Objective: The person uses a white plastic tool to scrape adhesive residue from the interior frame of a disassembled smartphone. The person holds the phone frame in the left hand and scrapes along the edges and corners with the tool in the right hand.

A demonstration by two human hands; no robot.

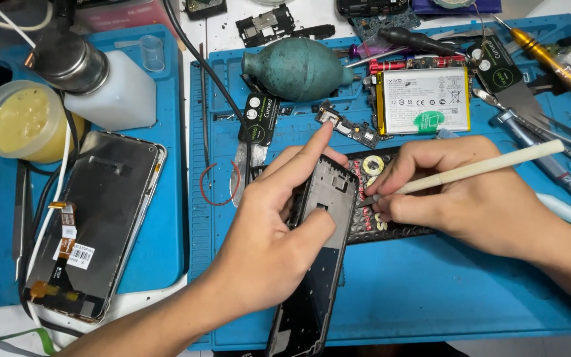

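Gripped by left hand (279,231), matte black phone frame (318,264); right hand (457,192) pinches cream stylus (477,168).

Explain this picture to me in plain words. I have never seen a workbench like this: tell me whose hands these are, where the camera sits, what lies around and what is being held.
There is no machine here. One camera, worn on a person's head, looks down at that person's own two bare hands over a blue work mat.

The left hand grips a black phone frame, stripped bare, thumb pressed on its middle. The right hand holds a cream-handled tool like a pen, its tip at the frame's edge.

Around them lie a phone battery, a green rubber air blower, a small circuit board, screwdrivers and tweezers. On the left lie a removed phone screen face down, a white squeeze bottle and a tub of yellowish paste.
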